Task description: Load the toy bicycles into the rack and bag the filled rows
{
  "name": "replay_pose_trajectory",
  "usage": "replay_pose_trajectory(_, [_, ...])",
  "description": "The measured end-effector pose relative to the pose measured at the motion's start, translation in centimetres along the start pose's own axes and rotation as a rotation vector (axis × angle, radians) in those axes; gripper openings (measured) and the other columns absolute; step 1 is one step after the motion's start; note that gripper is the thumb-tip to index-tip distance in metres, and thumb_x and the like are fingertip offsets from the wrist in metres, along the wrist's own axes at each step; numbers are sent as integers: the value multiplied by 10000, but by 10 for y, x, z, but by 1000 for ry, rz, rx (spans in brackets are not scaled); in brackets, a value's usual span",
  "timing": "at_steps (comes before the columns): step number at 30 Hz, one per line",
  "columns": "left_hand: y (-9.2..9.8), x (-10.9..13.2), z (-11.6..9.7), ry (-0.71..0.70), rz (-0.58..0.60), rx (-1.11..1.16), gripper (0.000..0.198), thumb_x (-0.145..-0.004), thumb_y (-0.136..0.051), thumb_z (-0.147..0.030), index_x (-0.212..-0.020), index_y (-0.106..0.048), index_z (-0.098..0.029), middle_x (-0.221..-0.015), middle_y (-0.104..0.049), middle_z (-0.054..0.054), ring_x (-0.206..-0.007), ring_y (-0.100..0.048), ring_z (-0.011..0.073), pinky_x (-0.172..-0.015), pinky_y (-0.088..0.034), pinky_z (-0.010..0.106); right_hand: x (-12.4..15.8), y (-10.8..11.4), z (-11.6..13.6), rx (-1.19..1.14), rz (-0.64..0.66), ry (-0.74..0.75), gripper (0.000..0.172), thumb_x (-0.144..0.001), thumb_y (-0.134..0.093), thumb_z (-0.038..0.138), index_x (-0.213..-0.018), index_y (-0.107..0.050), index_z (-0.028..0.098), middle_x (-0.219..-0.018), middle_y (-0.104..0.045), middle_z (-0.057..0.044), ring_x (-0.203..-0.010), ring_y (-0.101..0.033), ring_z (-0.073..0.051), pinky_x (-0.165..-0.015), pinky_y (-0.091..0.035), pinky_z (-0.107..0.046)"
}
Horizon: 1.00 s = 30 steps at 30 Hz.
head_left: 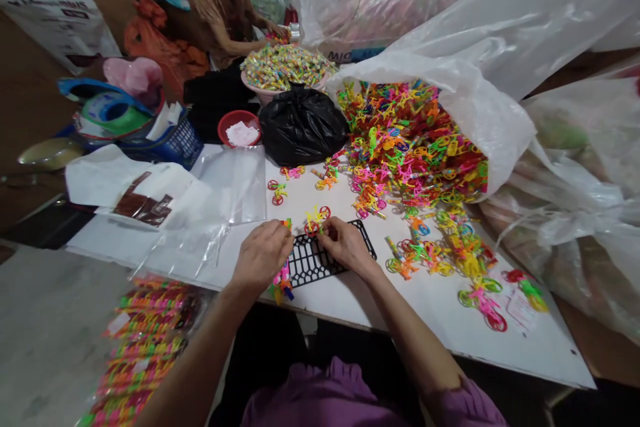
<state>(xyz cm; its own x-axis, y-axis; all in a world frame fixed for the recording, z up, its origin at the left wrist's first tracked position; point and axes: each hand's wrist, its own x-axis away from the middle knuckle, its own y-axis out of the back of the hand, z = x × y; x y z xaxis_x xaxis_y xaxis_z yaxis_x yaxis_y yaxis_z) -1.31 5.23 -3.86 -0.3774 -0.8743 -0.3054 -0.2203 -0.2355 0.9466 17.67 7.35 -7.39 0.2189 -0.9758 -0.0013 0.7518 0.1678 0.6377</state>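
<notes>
A black plastic grid rack (313, 271) lies on the white table in front of me. My left hand (265, 252) is closed over the rack's left end, fingers curled together; what they grip is hidden. Pink, green and blue plastic toy pieces (283, 285) show just below those fingers, along that end of the rack. My right hand (346, 243) reaches across the rack's right half, thumb and fingertips pinched on a small plastic toy bicycle (317, 219) with red wheels and a yellow body. The bicycle is at the rack's far edge.
A white sack (500, 120) spills a heap of toy bicycles (410, 147) onto the table. Behind are a black bag (304, 125), a red bowl (223, 128) and a full basin (255, 88). Clear bags (240, 187) lie left. Packed toys (145, 347) sit below. A co-worker (220, 13) handles items.
</notes>
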Motion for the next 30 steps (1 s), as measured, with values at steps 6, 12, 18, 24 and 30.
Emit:
replay_pose_trajectory(6, [17,-4,-5,138,-85,213,279,-825,-540,-384,-1001,-588,-172,-953,-601,62,-918,-555,200,-801,-424,329,18,-3,20,-218,-53,-31,80,-768,-533,258,-811,-558,195,-613,-546,41,-508,-468,-96,-497,-333,-196])
replay_pose_trajectory(12, [13,-3,-32,313,-150,328,223,-797,-576,-370,-684,-528,-184,-715,-559,0,-709,-552,149,-660,-421,284,21,-7,35,-158,-118,6,139,-791,-526,332,-817,-564,202,-584,-541,35,-496,-470,-107,-498,-334,-211])
replay_pose_trajectory(18, [23,19,-27,288,-170,152,247,-781,-591,-419,-763,-558,-175,-746,-593,30,-745,-564,186,-687,-430,315,29,-20,24,-161,-46,-52,71,-749,-536,257,-788,-544,199,-614,-551,29,-523,-481,-112,-520,-348,-217])
replay_pose_trajectory(24, [40,57,-12,195,-127,194,197,-825,-543,-268,-1001,-574,-184,-955,-618,54,-911,-573,184,-816,-461,312,48,-47,10,-453,104,-60,95,-779,-469,218,-869,-490,195,-745,-576,-7,-628,-528,-128,-559,-400,-223])
replay_pose_trajectory(30, [16,66,-29,57,2,234,241,-839,-496,-177,-1076,-541,-177,-975,-616,63,-936,-554,201,-816,-480,358,51,-69,15,-294,56,161,101,-762,-427,143,-818,-497,190,-752,-534,-16,-691,-500,-151,-638,-399,-255])
